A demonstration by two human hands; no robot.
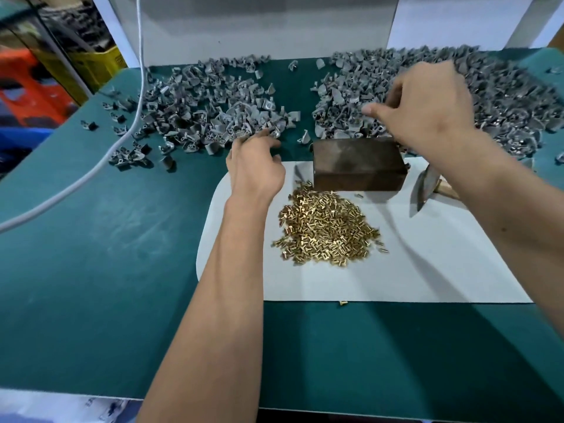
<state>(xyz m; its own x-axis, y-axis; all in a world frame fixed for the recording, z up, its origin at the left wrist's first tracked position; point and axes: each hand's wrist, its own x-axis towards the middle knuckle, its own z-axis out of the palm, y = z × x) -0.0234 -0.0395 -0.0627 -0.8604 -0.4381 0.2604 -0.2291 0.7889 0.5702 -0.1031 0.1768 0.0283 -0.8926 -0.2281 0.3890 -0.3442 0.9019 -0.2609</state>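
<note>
Table [91,239] — left hand [256,169], right hand [427,117] at grey parts [198,99].

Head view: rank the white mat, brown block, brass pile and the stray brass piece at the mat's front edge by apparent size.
1. white mat
2. brass pile and brown block: alike; the pile lies nearer, so unranked
3. stray brass piece

A heap of small brass-coloured cylindrical pins [328,230] lies on a white rounded mat [427,270] spread over the teal-green table top [91,254]. A brown rectangular metal block [358,166] stands on the mat's far edge, just behind the heap. A white cable [134,102] trails across the table's left side, and a yellow plastic crate [97,65] sits beyond it.
</note>
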